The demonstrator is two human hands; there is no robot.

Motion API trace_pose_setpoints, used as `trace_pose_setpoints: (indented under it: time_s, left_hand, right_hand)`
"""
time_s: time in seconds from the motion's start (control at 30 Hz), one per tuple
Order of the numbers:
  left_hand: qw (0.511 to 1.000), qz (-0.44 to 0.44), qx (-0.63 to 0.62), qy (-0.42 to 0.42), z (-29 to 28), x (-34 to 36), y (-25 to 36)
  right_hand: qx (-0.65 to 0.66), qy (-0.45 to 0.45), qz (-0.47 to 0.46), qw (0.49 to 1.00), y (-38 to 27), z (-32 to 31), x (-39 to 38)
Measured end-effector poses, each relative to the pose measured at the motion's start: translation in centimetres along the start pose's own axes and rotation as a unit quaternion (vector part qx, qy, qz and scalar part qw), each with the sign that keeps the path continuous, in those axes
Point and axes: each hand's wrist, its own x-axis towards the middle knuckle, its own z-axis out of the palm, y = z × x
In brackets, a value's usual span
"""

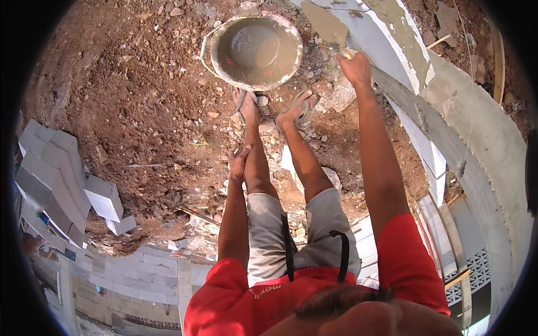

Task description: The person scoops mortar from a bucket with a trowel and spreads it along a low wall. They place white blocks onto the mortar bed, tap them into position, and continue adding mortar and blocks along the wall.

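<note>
From where I stand: wall [386, 47] appears part-coated; mortar [324, 23] shows in patches, pale stretches remain bare. Bucket [246, 87]: mortar left inside. Left hand [238, 163]: fingers partly spread against the left shin [258, 168], apparently empty. Right hand [356, 70]: fingers closed on a tool handle [348, 54] beside the wall, pointing forward; full long axis hidden.

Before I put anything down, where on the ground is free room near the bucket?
The widest patch is the dirt left of the bucket, bordered lower left by the block stack; mostly scattered stones lie on it. Below the bucket, two feet crowd the ground; to its right, the wall and right hand do.
</note>
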Motion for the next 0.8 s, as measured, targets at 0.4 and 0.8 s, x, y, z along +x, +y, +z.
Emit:
trace_pose_setpoints:
  time_s: [0.4,0.8]
  left_hand:
    - [0.978,-0.171,-0.094,-0.069,-0.7,-10.5,0.3]
    - [0.992,0.069,0.048,0.092,-9.2,-26.9,2.4]
  right_hand:
    - [0.284,0.204,-0.068,0.934,6.8,-9.7,-13.0]
    - [0.011,0.214,0.027,0.976,13.2,-14.7,-11.8]
